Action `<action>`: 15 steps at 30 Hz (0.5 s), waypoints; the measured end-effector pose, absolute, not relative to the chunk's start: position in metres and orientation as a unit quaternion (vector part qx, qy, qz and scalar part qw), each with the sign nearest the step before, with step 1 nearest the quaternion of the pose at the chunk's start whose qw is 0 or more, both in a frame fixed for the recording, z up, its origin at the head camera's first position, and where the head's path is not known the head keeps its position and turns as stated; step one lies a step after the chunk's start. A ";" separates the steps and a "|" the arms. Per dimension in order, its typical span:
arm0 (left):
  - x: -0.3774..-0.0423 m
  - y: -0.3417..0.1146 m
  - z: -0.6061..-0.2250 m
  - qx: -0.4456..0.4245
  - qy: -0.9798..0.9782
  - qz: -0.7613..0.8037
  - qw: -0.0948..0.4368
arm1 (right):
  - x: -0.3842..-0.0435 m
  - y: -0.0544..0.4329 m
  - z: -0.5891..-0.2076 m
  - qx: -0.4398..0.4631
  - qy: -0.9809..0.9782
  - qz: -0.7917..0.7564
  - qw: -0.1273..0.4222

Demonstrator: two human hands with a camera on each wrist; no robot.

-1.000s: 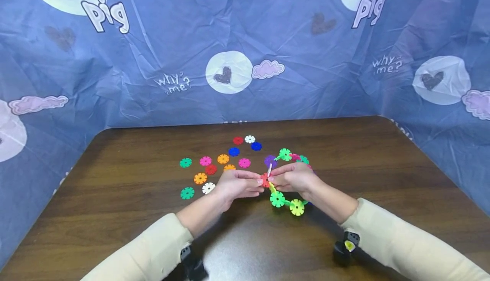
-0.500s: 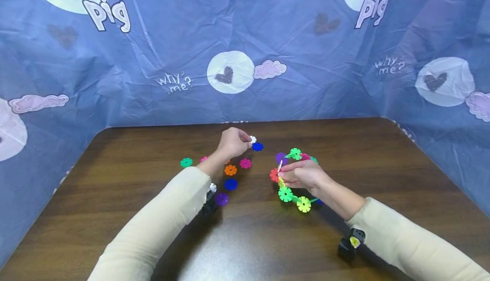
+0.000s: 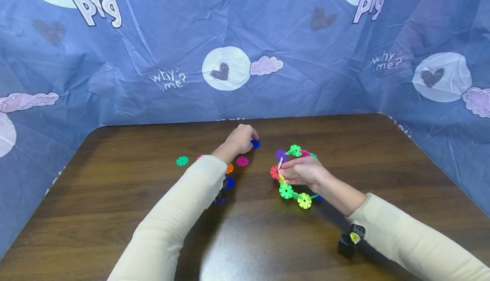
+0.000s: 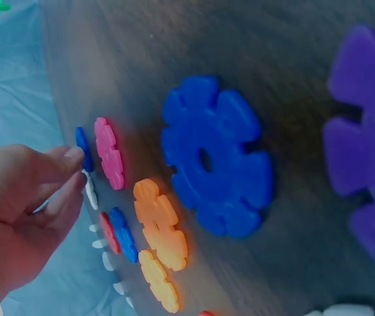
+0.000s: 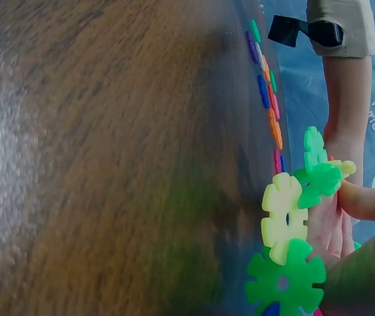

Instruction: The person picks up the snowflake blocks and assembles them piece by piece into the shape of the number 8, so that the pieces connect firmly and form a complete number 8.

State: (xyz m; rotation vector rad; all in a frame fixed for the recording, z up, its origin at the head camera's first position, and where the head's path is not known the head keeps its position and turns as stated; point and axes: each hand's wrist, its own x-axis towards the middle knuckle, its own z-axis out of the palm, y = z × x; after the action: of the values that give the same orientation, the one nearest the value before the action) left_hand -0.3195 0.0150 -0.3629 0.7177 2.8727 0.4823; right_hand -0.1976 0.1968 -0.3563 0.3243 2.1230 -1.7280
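Grip of the right hand [image 3: 304,174] pinches a chain of linked discs [image 3: 286,191] over the worktop's [image 3: 95,213] right half; farther off, the left hand [image 3: 240,139] is at a blue disc [image 3: 255,144], whether clasping it I cannot tell. Only the left wrist view shows a white disc [image 4: 90,189] just beside those fingers. Behind, the blue backdrop [image 3: 306,96] reads "pig" and "why me?".

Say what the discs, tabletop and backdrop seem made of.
Discs: likely plastic, smooth and slightly glossy, with moulded-looking notches.
Tabletop: perhaps wood or laminate, satin; grain and soft glare show.
Backdrop: maybe fabric or plastic sheeting, faintly shiny; creases show.
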 end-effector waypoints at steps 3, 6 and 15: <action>-0.319 0.015 -0.363 0.247 0.956 0.143 0.067 | -0.198 0.195 -0.356 0.113 0.758 -0.613 0.191; -0.317 0.016 -0.363 0.259 0.954 0.136 0.069 | -0.199 0.195 -0.356 0.116 0.761 -0.608 0.191; -0.310 0.016 -0.364 0.280 0.946 0.139 0.090 | -0.201 0.193 -0.357 0.127 0.765 -0.601 0.193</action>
State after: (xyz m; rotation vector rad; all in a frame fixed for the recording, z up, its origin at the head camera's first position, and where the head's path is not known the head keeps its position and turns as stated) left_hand -0.3104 0.0164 -0.3635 0.8334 2.8124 0.4129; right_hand -0.2007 0.1935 -0.3575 0.3552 2.1476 -1.6855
